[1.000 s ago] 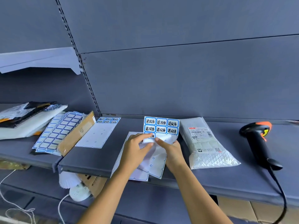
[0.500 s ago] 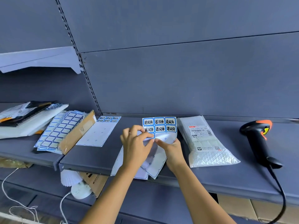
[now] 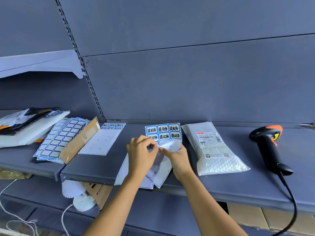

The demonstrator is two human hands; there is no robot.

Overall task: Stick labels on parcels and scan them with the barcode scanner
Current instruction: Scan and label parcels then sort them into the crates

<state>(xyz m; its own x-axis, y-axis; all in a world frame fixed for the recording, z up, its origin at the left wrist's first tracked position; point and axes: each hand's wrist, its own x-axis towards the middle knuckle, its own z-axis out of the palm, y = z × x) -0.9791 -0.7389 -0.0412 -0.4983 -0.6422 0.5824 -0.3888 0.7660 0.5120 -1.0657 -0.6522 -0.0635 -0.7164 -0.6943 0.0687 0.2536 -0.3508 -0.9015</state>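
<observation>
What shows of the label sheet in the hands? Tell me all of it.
The label sheet is glossy white backing paper, bent and lifted at its top. Six blue-bordered labels with black characters sit there in two rows; below them the backing is bare. Its lower end overhangs the shelf edge, lying over another bare sheet. The left hand pinches at the lower-left label; the right hand grips the right edge.

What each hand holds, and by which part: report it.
The left hand pinches a label at the left edge of the label sheet. The right hand grips that sheet by its bare backing below the printed labels.
</observation>
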